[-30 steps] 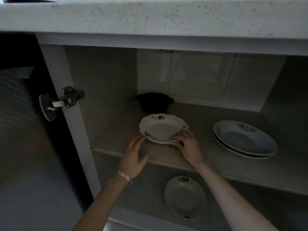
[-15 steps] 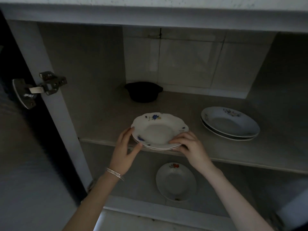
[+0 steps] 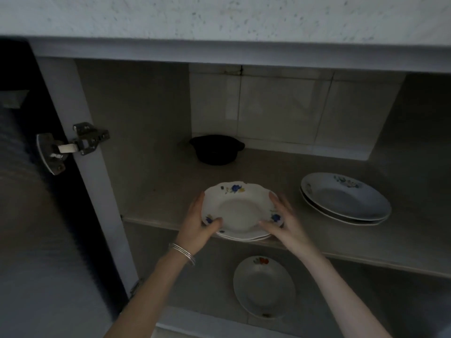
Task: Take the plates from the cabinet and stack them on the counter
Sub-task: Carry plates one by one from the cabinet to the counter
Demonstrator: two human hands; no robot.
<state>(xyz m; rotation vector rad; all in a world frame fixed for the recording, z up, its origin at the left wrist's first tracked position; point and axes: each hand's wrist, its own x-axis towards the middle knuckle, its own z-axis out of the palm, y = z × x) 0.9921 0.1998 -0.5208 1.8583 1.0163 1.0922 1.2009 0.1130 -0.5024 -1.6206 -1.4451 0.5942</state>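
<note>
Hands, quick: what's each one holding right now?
Left hand: grips the left rim of the stack of white scalloped blue-flowered plates, thumb on top.
Right hand: holds the same stack's right rim, thumb on top.

Dim, low-contrast, soft overall. Brightest: speckled counter (image 3: 219,18) edge along top. Inside the cabinet (image 3: 136,118) all shaded, darkest at far left and below the shelf (image 3: 280,172). Faint sheen on back tiles (image 3: 280,106). The stacked plates (image 3: 239,211) catch light; right hand (image 3: 285,225) slightly motion-blurred. Lines bow near frame edges.
</note>
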